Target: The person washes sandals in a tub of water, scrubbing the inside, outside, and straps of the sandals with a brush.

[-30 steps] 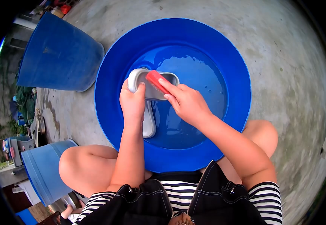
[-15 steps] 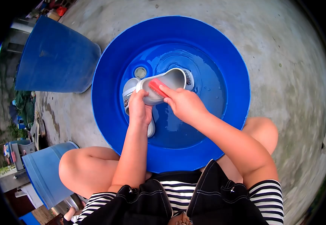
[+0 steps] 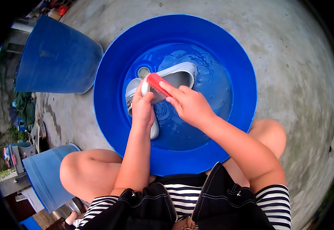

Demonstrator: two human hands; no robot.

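A pale grey clog (image 3: 177, 76) is held tilted above the water in a big blue tub (image 3: 174, 161). My left hand (image 3: 143, 105) is closed around its heel end. In my right hand (image 3: 188, 103) is a red scrub brush (image 3: 157, 83), its bristles against the clog's heel rim and my fingers wrapped over its back. A second grey clog (image 3: 154, 130) lies in the tub behind my left hand and wrist, which hide its middle.
A large blue barrel (image 3: 59, 57) lies tipped at the upper left. A lighter blue bucket (image 3: 50, 178) is at the lower left, beside my knee. Concrete floor (image 3: 293, 96) surrounds the tub. A round pale drain cap (image 3: 143, 72) shows in the tub's bottom.
The brush has moved left and up, from inside the clog to its heel rim. The clog has turned, its toe end rising, and the ripples in the water have shifted.
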